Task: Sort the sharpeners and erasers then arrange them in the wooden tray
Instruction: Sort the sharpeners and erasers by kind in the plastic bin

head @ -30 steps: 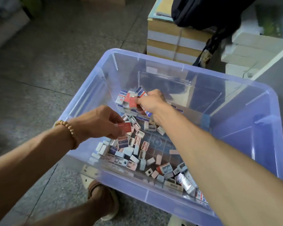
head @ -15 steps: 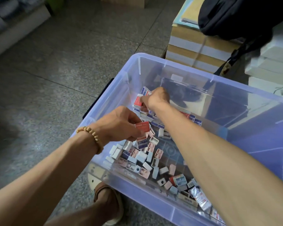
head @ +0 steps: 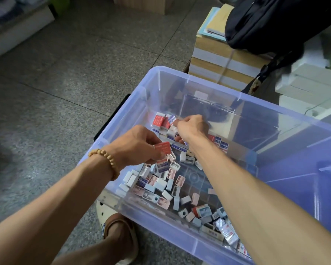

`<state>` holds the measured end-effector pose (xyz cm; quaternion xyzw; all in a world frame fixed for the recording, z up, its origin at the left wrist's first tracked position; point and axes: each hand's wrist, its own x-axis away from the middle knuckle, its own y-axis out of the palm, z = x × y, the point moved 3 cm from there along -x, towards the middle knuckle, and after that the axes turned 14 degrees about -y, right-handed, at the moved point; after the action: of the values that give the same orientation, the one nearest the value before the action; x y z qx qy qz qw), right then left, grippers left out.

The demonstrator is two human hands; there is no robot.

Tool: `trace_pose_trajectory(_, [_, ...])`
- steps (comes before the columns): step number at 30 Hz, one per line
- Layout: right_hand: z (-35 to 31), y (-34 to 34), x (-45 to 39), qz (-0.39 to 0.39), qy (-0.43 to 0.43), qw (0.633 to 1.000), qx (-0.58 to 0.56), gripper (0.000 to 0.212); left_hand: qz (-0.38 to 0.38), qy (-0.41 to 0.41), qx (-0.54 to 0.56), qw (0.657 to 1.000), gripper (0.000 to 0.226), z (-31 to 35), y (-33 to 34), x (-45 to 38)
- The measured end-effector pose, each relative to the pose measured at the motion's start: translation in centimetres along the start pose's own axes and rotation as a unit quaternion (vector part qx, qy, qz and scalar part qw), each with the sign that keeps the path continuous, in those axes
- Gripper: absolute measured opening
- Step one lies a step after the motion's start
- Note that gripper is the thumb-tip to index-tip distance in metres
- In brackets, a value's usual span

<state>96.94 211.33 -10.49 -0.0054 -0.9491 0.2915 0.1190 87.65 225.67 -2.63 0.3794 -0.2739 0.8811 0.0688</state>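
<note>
Clear plastic bin [head: 180, 77], blue-tinted, standing on a speckled stone floor [head: 65, 73]; its near right corner is cut off by the picture's edge.

Contents: loose erasers and sharpeners [head: 166, 186] strewn over the bin's bottom, thickest toward the near left wall. Several lie under the right forearm and cannot be counted. Printing on the sleeves is too small to read.

Left hand [head: 139, 144]: inside the bin near its left wall, fingers curled, pinching a red-sleeved eraser [head: 162, 148] between thumb and fingertips, held just above the loose pieces. A beaded bracelet [head: 105, 159] sits on the wrist.

Right hand [head: 192, 126]: reaching farther in, fingers bent down among a cluster of red and blue eraser packs [head: 161, 121] by the far left wall. The fingertips are hidden behind the knuckles; whether they grip a piece cannot be told.

Surroundings: strapped stack of paper bundles [head: 218, 62] beyond the bin, a dark bag [head: 271, 22] resting on it, partly cut off at the top. A sandalled foot [head: 120, 236] shows below the bin's near wall. The wooden tray is not in view.
</note>
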Motion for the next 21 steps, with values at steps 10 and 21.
trace_pose_trajectory(10, [-0.5, 1.3, -2.2, -0.019, -0.055, 0.987, 0.147, 0.03, -0.003, 0.003, 0.017, 1.0, 0.008, -0.1, 0.0, -0.2])
trace_pose_trajectory(21, [-1.3, -2.9, 4.8, -0.276, -0.069, 0.944, -0.167, 0.033, -0.006, -0.014, 0.033, 0.999, 0.011, 0.2, 0.1, -1.1])
